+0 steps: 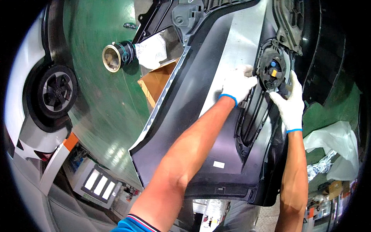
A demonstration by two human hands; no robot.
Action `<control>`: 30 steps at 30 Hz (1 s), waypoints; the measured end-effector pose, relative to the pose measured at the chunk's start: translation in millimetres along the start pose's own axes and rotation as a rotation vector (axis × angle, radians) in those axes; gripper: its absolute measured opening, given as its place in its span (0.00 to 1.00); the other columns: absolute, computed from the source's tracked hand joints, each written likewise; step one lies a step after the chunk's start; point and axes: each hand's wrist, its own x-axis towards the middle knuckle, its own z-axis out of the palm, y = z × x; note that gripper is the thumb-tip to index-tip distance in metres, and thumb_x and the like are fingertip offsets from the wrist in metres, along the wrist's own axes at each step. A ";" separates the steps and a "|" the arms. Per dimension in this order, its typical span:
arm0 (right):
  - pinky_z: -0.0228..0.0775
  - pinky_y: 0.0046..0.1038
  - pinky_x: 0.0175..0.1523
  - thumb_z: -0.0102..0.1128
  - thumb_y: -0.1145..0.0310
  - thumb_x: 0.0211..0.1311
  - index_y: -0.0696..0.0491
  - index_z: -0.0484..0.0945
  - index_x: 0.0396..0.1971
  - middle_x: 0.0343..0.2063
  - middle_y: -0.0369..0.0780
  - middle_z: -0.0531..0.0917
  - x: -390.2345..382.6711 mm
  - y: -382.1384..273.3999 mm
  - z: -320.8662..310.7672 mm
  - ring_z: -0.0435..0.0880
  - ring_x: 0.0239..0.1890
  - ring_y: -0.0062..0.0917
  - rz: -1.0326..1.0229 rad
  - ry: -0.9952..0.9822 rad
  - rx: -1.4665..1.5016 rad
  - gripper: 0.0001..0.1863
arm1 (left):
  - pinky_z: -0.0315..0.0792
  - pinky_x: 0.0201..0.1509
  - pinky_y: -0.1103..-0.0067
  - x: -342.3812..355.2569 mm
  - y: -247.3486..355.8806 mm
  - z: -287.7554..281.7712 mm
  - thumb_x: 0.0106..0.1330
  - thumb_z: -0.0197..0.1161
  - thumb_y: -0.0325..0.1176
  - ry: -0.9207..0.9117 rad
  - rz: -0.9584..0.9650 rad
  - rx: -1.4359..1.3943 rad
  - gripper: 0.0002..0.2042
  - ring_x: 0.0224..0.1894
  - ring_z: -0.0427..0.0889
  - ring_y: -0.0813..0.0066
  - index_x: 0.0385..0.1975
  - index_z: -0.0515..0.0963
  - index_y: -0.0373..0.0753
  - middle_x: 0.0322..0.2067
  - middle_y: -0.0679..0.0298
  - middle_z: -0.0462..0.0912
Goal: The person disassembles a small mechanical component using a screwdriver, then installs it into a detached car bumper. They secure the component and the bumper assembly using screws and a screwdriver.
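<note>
"How far along is the work?"

"The oval black unit (272, 69) is seated near the right edge of the gray panel (193, 100), in its far half, and the long black frame (250, 125) is set below it, tapering toward the near edge. Whether the unit has been fully fastened cannot be told; with both hands kept at it, the work is judged unfinished."

"And the hands?"

"The left hand (241, 83) is reached across the panel, its fingers bent at the unit's left rim; whether anything is pinched cannot be told. The right hand (290, 102) is raised along the panel's right edge, thumb and fingers spread wide about the unit's lower right side. White gloves are worn on both."
</note>
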 end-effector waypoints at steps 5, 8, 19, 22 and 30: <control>0.70 0.36 0.71 0.80 0.63 0.42 0.48 0.61 0.75 0.70 0.47 0.68 6.3 -10.7 12.2 0.72 0.70 0.42 -0.235 0.062 -0.195 0.56 | 0.78 0.60 0.73 4.1 -8.2 16.5 0.58 0.69 0.39 0.121 0.022 0.060 0.25 0.51 0.87 0.63 0.54 0.81 0.30 0.48 0.49 0.88; 0.69 0.37 0.71 0.81 0.61 0.42 0.46 0.59 0.76 0.72 0.48 0.64 10.0 -26.1 15.9 0.68 0.72 0.43 -0.275 0.054 -0.303 0.58 | 0.78 0.59 0.72 4.3 -11.5 20.8 0.58 0.67 0.37 0.144 0.010 0.070 0.24 0.50 0.87 0.62 0.54 0.82 0.32 0.47 0.49 0.88; 0.69 0.41 0.70 0.84 0.58 0.42 0.50 0.59 0.75 0.72 0.54 0.62 23.4 -32.0 34.1 0.69 0.71 0.50 -0.373 0.085 -0.500 0.58 | 0.78 0.58 0.68 0.0 -26.3 28.9 0.57 0.65 0.33 0.323 -0.029 -0.030 0.20 0.49 0.87 0.56 0.50 0.83 0.34 0.46 0.51 0.86; 0.68 0.40 0.72 0.84 0.61 0.43 0.49 0.59 0.75 0.73 0.52 0.62 27.9 -22.3 38.7 0.68 0.72 0.48 -0.324 0.079 -0.487 0.58 | 0.79 0.57 0.67 -4.3 -25.2 24.8 0.58 0.65 0.32 0.311 -0.032 -0.039 0.19 0.49 0.87 0.55 0.50 0.83 0.36 0.47 0.51 0.86; 0.59 0.39 0.76 0.84 0.62 0.44 0.53 0.60 0.75 0.73 0.53 0.61 29.9 -13.1 37.4 0.63 0.74 0.46 -0.366 0.085 -0.505 0.56 | 0.79 0.55 0.66 0.2 -32.1 25.3 0.58 0.67 0.38 0.280 0.068 -0.063 0.17 0.47 0.87 0.56 0.47 0.85 0.40 0.44 0.53 0.86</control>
